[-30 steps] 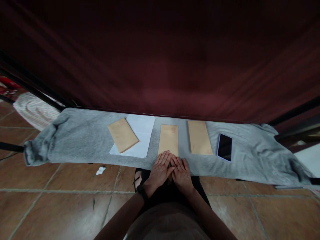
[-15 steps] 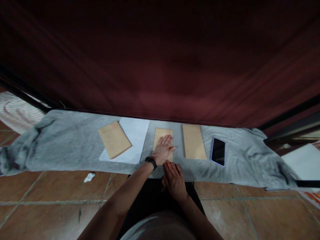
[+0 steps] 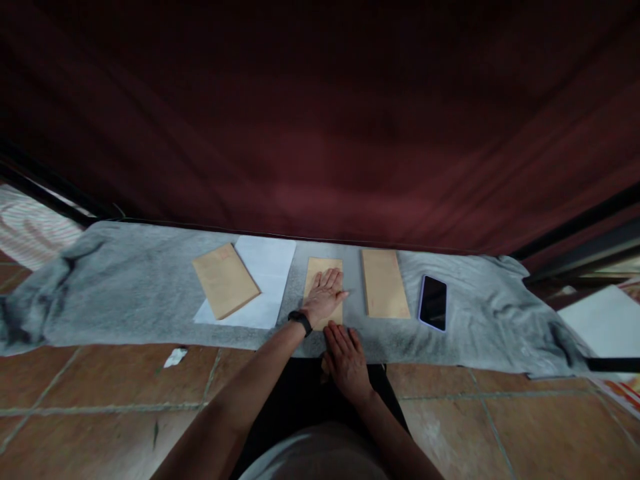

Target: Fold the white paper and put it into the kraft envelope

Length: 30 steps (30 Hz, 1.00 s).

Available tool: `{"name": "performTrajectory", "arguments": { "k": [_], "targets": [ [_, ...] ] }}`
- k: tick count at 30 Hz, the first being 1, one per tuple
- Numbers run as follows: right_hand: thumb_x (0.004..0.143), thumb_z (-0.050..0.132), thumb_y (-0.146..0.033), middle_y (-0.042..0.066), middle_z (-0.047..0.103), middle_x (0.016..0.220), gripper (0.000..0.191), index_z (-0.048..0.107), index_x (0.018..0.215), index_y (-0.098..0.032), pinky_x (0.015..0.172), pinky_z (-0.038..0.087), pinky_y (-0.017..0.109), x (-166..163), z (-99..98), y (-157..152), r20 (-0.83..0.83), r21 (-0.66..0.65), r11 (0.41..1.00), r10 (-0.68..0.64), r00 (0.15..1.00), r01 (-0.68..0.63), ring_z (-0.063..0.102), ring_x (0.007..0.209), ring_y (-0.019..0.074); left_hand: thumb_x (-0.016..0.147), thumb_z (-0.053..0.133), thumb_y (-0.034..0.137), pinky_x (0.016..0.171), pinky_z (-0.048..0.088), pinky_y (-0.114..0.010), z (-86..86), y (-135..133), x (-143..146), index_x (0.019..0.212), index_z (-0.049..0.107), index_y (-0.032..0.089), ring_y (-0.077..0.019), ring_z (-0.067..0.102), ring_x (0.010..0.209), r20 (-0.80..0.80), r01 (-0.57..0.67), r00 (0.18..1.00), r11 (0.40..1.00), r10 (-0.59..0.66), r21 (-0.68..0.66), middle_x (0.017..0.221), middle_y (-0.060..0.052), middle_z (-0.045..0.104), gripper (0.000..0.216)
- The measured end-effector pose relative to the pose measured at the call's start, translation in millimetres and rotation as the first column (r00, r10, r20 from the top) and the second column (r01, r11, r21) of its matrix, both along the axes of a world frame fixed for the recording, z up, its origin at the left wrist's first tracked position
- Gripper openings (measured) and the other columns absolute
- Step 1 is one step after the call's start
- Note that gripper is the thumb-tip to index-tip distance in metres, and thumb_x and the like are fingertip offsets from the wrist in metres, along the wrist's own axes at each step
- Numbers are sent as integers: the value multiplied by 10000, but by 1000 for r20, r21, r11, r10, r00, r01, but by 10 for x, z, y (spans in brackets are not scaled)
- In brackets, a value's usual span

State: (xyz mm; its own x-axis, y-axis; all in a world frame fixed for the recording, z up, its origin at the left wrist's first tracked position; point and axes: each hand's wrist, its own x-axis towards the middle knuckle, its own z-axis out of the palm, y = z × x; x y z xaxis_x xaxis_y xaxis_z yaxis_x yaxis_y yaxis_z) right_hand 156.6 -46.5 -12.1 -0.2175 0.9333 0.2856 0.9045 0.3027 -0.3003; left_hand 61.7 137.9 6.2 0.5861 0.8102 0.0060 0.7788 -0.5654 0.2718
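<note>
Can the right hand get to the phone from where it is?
Probably yes: only grey cloth seems to lie between the right hand and the smartphone. The brown envelope stack on that side lies flat, just beyond the straight path.

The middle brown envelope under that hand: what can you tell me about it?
The envelope is plain tan, apparently paper, and roughly oblong. It lies flat on the grey cloth, its long sides running away from the person. The left hand is spread palm-down across it, hiding much of its face. The right hand's fingertips are at its near end; whether they press on it is unclear. Any contents can't be seen.
</note>
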Motion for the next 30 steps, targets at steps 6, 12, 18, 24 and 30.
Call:
{"name": "performTrajectory", "arguments": {
  "k": [6,12,18,24,30],
  "targets": [
    [987,534,-284,127,612,1427,465,544,1427,-134,1222,264,477,-11,-106,-4,-40,47,999,-7,999,9,499,1372,256,1050,260,553,1266,134,-505,-17,-509,-326,1596,269,183,-248,169,1560,-31,111,993,994,-111,-8,1664,-90,270,661],
    [1000,486,-258,137,563,1479,492,486,1475,-127,1212,265,508,15,-129,-31,3,77,997,33,999,-33,457,1406,271,1046,271,579,1269,146,-466,66,-994,-636,1587,270,171,-221,199,1553,1,193,981,979,-193,68,1653,-106,300,678],
    [995,470,-274,130,474,1555,577,386,1548,-132,1220,231,509,47,-85,-48,53,47,998,46,998,-49,404,1447,288,1025,329,608,1271,147,-437,88,-1236,-865,1587,243,128,-230,167,1559,-29,242,970,963,-240,120,1663,-138,259,744],
    [1009,367,-212,124,460,1565,578,321,1581,-137,1229,218,501,27,-42,-42,48,40,998,47,998,-49,399,1460,264,1027,350,589,1272,148,-437,40,-1295,-940,1571,275,99,-243,168,1558,-54,236,972,961,-230,142,1656,-164,262,736],
    [1035,340,-207,129,470,1556,550,320,1578,-119,1228,240,484,-4,-12,-19,59,65,995,67,996,-71,400,1463,247,1022,354,597,1272,153,-450,36,-1289,-939,1579,247,86,-243,153,1561,-71,243,969,958,-235,153,1653,-178,255,763]
  ]
}}
